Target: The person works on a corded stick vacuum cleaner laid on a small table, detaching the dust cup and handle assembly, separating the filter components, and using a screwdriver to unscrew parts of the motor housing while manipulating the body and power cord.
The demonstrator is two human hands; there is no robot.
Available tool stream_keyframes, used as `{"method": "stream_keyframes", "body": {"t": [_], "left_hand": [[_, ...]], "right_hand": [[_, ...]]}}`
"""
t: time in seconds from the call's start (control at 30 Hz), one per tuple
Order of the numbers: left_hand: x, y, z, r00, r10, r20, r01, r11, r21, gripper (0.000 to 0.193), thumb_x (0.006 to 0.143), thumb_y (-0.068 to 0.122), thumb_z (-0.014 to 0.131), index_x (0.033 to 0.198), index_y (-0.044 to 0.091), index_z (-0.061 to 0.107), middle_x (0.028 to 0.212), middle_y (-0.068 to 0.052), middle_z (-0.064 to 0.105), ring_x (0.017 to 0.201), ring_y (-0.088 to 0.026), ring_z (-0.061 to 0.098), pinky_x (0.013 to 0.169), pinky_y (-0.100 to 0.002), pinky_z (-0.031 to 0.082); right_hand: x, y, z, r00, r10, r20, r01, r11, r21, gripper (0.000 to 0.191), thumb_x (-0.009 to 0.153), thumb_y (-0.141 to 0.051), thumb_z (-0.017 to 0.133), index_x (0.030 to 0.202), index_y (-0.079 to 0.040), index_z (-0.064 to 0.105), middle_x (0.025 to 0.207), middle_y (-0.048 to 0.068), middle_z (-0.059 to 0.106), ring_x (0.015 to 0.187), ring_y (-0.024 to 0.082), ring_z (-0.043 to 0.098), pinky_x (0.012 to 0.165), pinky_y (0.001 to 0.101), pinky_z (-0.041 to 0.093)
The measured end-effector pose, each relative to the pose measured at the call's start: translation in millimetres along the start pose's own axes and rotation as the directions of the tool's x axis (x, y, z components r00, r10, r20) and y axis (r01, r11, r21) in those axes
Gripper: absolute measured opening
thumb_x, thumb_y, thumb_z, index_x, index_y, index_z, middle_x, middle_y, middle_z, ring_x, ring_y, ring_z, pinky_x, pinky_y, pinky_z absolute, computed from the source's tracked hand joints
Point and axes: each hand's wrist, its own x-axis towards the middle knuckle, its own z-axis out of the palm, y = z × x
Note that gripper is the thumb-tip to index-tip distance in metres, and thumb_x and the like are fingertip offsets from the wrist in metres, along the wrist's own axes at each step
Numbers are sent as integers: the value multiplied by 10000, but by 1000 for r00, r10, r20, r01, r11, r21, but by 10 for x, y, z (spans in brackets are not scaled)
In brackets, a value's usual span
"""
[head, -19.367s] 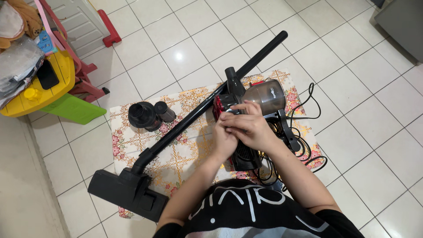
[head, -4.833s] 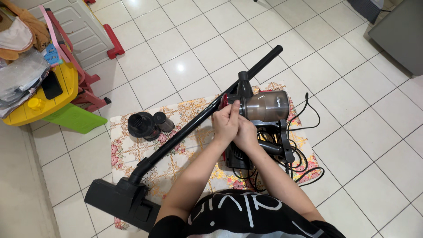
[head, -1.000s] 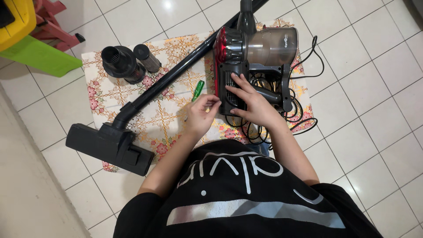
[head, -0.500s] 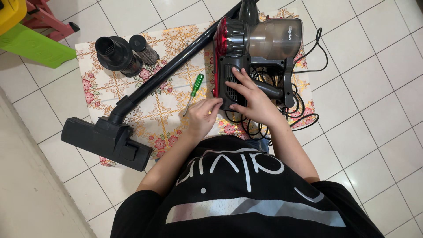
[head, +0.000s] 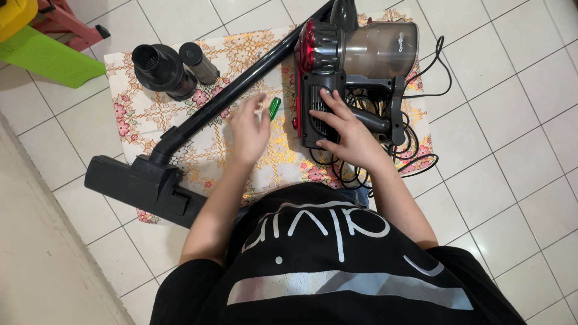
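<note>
— What do we record at the left?
— Our left hand [head: 250, 129] hovers over the floral cloth [head: 138, 114], fingers loosely spread, holding nothing; the green-handled screwdriver [head: 274, 108] lies just beside it.
— And the right?
— Our right hand [head: 346, 129] rests flat, fingers spread, on the vacuum body's [head: 319, 72] grille, gripping nothing.
</note>
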Motion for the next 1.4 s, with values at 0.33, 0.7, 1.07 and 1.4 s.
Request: {"method": "stream_keyframes", "body": {"t": [0.33, 0.7, 1.07, 1.4], "left_hand": [[354, 41, 99, 922, -252, 295, 142, 927, 347, 369, 869, 189, 784, 1203, 71, 682, 1051, -189, 728, 958, -356, 714, 904, -462, 556], [-327, 626, -513, 928, 308, -211, -350, 915, -202, 462, 934, 4, 836, 1320, 3, 582, 1148, -157, 726, 930, -189, 761, 827, -285, 611], [-386, 601, -183, 844, 502, -191, -531, 832, -158, 447, 907, -11, 838, 1279, 18, 593, 1163, -135, 703, 1017, -284, 721, 861, -357, 595], [-380, 550, -178, 854, 491, -171, -520, 818, -245, 438, 887, -24, 836, 1262, 16, 614, 1143, -133, 703, 1013, -280, 730, 862, -360, 609]], "right_hand": [[-42, -9, 95, 1000, 14, -24, -13, 1000, 9, 602, 766, -140, 849, 1341, -178, 674, 1701, 150, 236, 1579, 428, 168, 1236, 506, 289], [-79, -23, 55, 1000, 20, -15, -19, 999, 36, 601, 775, -146, 855, 1346, -174, 672, 1708, 152, 233, 1586, 432, 154, 1250, 511, 268], [-66, -43, 61, 999, 28, -16, -28, 999, 47, 613, 768, -131, 853, 1351, -179, 667, 1706, 147, 233, 1586, 431, 154, 1247, 518, 269], [-60, -37, 70, 999, 27, -21, -26, 999, 47, 621, 761, -127, 854, 1351, -182, 670, 1706, 145, 236, 1587, 428, 156, 1251, 520, 261]]}}
